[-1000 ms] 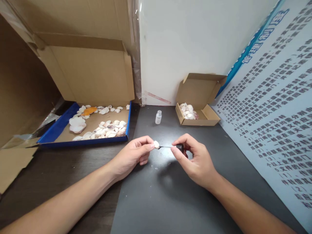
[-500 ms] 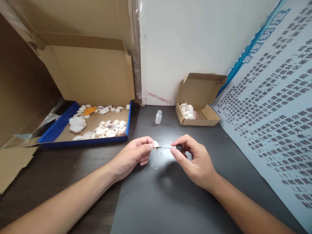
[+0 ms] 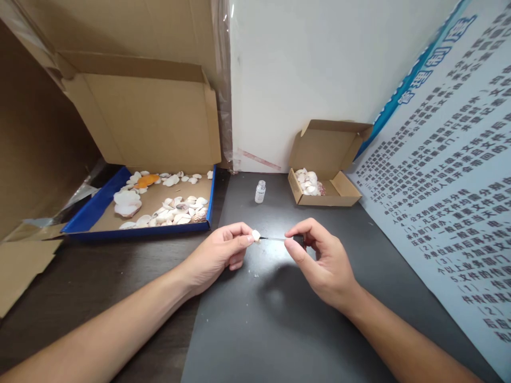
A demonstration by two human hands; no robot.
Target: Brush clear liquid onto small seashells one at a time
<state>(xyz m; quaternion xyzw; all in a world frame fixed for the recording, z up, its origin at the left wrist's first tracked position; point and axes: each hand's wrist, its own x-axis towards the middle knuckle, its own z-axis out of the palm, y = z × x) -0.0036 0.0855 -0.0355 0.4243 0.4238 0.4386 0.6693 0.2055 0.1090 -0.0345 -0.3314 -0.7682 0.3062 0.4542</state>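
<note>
Between thumb and fingers, my left hand (image 3: pixel 227 244) pinches a small white seashell (image 3: pixel 256 234) above the dark mat. My right hand (image 3: pixel 319 255) is closed on the black cap of a brush applicator (image 3: pixel 297 240). Its thin stem points left, and the dark tip is at the shell's right edge; whether it touches I cannot tell. Beyond both hands, a small clear glass bottle (image 3: pixel 260 192) with a white label stands upright with its mouth uncapped.
At the left, an open blue-edged cardboard box (image 3: pixel 139 230) holds many seashells, one of them orange. A smaller open cardboard box (image 3: pixel 331 200) with shells stands at the back right. A printed sheet (image 3: pixel 447 175) slopes along the right side, and a white panel (image 3: pixel 319 64) rises behind.
My right hand has shifted slightly right and up with the applicator, its stem now more level. My left hand and the shell have barely moved.
</note>
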